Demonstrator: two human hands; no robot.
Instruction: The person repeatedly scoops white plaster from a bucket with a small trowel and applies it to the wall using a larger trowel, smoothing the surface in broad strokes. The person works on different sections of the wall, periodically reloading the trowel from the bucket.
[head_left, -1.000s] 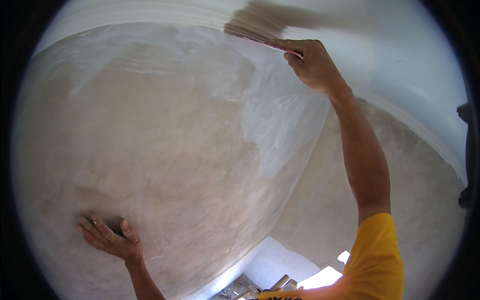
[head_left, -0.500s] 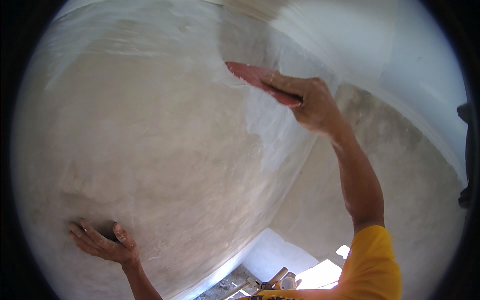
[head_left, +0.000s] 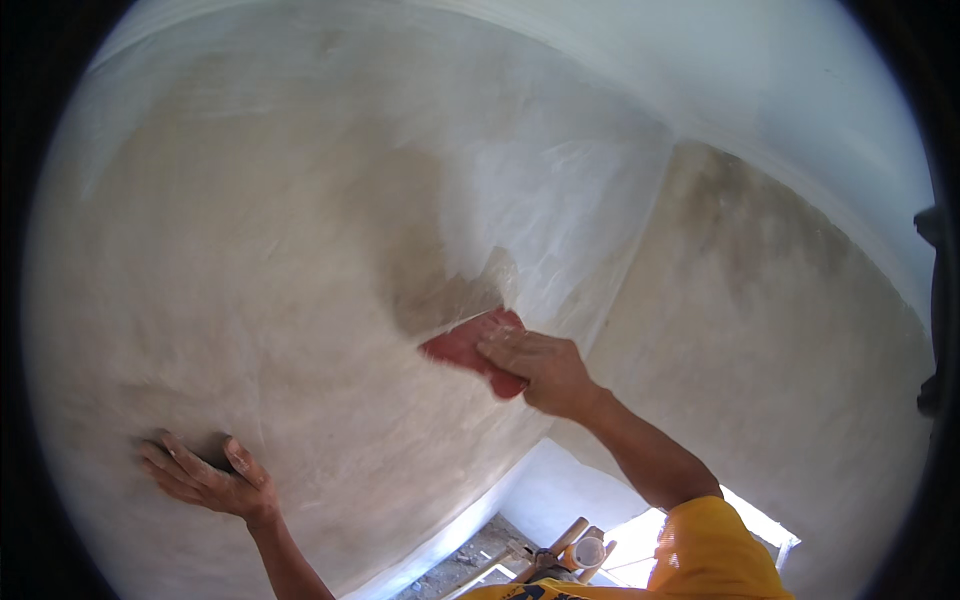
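My right hand [head_left: 545,368] grips a red plastic putty spreader [head_left: 465,340], its wide edge against or very near the plastered wall [head_left: 290,270]. A patch of whitish wet filler [head_left: 545,215] spreads over the wall above the spreader, up toward the corner. Lower on the same wall, at the left, my left hand [head_left: 208,480] rests with its fingers spread and nothing in it. White residue marks its fingertips.
A second bare wall [head_left: 760,300] meets this one at the corner on the right. The white ceiling [head_left: 740,70] curves overhead. Below me are wooden poles [head_left: 570,535], a round container [head_left: 585,552] and a bright opening [head_left: 635,545].
My right hand has swept the spreader down the wall from near the ceiling, and the spreader has turned. My left hand stays almost in the same place.
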